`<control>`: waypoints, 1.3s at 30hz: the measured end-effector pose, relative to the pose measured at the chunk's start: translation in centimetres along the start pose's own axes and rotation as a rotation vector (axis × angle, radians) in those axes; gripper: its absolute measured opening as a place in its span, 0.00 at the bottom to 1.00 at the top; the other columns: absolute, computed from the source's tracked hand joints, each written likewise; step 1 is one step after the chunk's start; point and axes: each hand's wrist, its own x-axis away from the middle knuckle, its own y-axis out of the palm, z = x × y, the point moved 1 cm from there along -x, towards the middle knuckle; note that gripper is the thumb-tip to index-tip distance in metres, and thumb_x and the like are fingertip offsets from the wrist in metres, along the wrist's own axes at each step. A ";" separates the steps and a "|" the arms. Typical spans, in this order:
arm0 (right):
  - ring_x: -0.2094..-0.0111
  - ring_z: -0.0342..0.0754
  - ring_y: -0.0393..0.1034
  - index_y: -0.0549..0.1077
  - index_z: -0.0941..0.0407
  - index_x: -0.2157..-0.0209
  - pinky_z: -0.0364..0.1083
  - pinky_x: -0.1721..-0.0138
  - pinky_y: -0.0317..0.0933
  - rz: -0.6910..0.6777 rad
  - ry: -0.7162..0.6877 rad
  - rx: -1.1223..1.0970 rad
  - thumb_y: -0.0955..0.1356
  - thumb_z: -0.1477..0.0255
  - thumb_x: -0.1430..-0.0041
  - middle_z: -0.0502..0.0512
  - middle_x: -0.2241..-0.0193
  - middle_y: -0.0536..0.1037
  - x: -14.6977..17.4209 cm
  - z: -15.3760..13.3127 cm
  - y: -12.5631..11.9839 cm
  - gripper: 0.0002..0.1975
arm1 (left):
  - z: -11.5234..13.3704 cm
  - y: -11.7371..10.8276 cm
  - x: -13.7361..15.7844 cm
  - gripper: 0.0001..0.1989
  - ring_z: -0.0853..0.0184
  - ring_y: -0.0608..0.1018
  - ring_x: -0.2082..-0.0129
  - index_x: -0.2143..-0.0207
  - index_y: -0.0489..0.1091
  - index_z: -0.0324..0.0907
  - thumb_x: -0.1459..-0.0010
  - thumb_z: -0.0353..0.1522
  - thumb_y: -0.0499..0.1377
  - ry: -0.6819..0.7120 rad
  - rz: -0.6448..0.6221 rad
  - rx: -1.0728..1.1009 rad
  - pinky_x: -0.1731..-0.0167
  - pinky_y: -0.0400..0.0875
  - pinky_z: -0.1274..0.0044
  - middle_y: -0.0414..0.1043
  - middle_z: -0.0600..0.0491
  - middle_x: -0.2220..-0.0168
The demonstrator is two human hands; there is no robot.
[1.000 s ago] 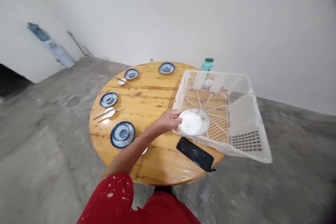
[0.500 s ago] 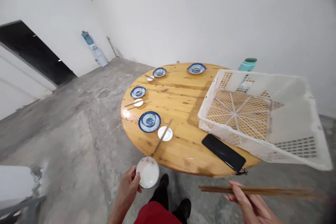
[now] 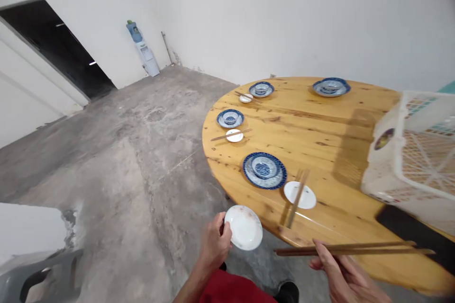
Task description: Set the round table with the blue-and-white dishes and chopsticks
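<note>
Gripping plate (image 3: 244, 227) — left hand (image 3: 215, 245); right hand (image 3: 341, 274) pinches chopsticks (image 3: 351, 248).

Round wooden table (image 3: 320, 123) — white crate (image 3: 415, 161), water dispenser (image 3: 144, 49).

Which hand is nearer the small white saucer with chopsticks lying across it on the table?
Right. The right hand is just below the saucer, near the table edge; the left hand, holding a white dish, is farther left.

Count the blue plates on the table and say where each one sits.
4. One at the near edge, beside a small white dish; one at the left edge; one at the far left; one at the far side. The basket may hide others.
</note>
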 end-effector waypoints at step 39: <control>0.78 0.47 0.68 0.77 0.54 0.73 0.45 0.74 0.63 -0.148 -0.203 -0.405 0.65 0.52 0.35 0.52 0.80 0.72 -27.6 -33.1 52.1 0.23 | -1.8 -40.9 -45.7 0.18 0.66 0.78 0.79 0.55 0.72 0.42 0.39 0.43 0.52 -0.044 0.410 -0.149 0.73 0.73 0.76 0.79 0.52 0.70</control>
